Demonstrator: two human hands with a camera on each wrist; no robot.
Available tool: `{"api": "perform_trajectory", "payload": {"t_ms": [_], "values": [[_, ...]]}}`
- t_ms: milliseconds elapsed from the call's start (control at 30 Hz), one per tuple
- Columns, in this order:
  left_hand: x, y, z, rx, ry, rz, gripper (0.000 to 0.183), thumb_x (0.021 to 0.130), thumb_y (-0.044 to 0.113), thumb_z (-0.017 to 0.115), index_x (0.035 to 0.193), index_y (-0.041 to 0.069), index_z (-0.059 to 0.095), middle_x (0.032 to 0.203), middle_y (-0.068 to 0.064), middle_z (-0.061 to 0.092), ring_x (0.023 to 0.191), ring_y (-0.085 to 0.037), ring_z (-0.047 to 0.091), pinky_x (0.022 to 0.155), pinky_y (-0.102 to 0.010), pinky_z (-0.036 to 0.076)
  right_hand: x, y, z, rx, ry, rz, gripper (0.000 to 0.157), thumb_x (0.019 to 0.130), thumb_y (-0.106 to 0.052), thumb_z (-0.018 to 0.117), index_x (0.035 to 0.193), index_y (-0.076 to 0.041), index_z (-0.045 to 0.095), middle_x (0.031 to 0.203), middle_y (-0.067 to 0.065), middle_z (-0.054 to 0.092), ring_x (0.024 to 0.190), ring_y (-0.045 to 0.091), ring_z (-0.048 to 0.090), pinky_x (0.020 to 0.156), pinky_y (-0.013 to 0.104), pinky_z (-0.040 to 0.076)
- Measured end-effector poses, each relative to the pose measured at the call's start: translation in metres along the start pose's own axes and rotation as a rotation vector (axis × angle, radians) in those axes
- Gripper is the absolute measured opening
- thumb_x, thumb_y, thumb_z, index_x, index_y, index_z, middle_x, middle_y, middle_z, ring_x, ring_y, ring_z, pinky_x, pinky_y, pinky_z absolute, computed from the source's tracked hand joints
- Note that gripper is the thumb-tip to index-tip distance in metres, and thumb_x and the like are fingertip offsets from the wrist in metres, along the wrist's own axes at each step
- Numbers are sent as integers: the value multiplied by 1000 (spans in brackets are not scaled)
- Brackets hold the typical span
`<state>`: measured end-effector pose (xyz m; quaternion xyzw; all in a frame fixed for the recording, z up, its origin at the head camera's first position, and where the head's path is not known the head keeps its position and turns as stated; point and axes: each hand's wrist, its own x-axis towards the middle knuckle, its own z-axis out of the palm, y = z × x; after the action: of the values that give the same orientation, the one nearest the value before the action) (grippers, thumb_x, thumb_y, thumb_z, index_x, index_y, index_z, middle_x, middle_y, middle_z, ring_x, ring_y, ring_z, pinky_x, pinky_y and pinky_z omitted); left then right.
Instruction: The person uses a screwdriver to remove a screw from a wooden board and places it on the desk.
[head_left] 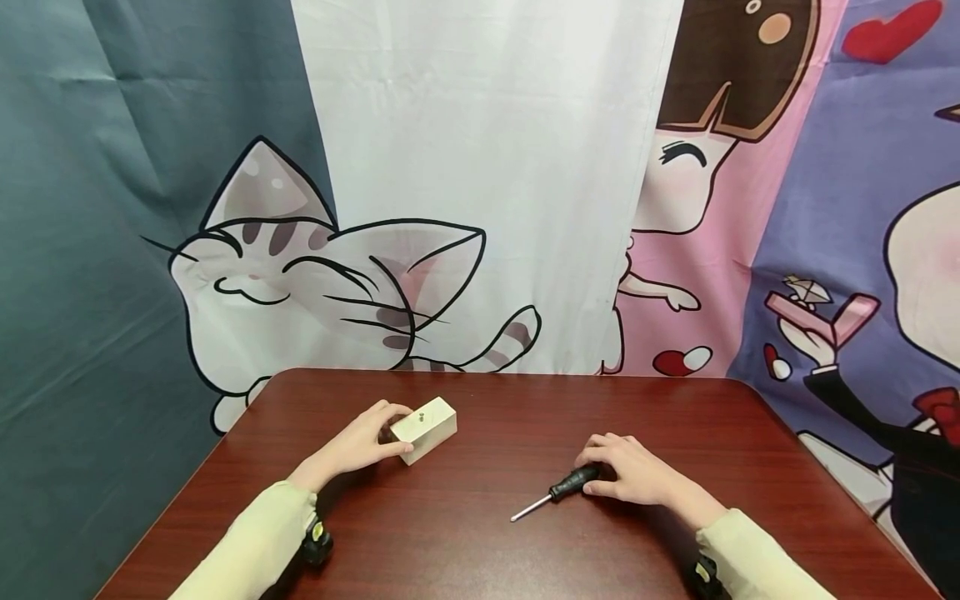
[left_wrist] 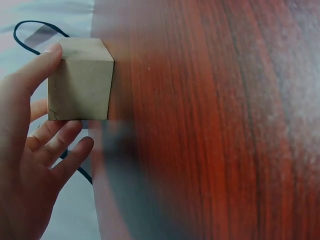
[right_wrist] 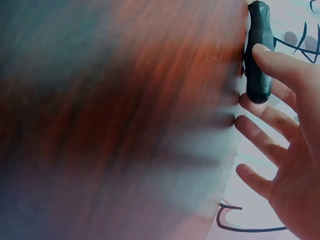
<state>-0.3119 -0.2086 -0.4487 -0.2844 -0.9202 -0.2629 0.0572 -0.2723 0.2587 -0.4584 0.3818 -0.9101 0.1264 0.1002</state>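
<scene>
A pale wooden block (head_left: 429,434) lies on the left half of the table, a small screw (head_left: 422,417) showing in its top face. My left hand (head_left: 362,440) grips its near end, thumb on one side and fingers on the other; in the left wrist view the end face of the block (left_wrist: 80,90) shows between them. Farther right, my right hand (head_left: 633,471) holds a screwdriver by its black handle (right_wrist: 259,55), thumb across it and fingertips on the far side. The metal shaft (head_left: 531,508) points left and toward me, low over the tabletop.
The reddish-brown wooden table (head_left: 450,542) has rounded far corners. Right behind its far edge hangs a curtain (head_left: 487,167) printed with a cartoon cat and figures. A small black device (head_left: 317,542) is strapped to each wrist over the pale sleeves.
</scene>
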Motion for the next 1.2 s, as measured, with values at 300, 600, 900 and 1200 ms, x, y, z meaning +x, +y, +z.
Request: {"api": "perform_trajectory", "payload": {"t_ms": [300,600,900,1200], "values": [[1,1,-2,-87,-26,0,51,85,35,77,127,12,61,104,-3,57,86,-15,58,74,-25,54,-1,5,0,52,25,-44,24,82,-37,78,104,-35,67,96,-19,62,92,3,55,74,29,43],[2,2,-4,-250,-66,-24,49,84,23,79,126,6,59,108,-14,55,93,-26,62,77,-26,56,-2,9,-8,162,64,-65,27,81,-29,81,104,-32,67,93,-20,64,87,3,51,74,24,46],[2,7,-1,-324,-71,-51,45,85,18,78,121,3,57,115,-17,56,98,-25,59,78,-28,58,0,6,-16,360,90,-29,27,84,-25,79,107,-28,67,96,-15,68,87,1,56,77,21,49],[5,19,9,-306,-88,-1,44,87,19,76,124,7,57,116,-12,55,99,-21,62,80,-27,58,4,0,-19,663,54,60,23,91,-21,72,113,-22,64,96,-5,71,92,10,67,83,23,50]]}}
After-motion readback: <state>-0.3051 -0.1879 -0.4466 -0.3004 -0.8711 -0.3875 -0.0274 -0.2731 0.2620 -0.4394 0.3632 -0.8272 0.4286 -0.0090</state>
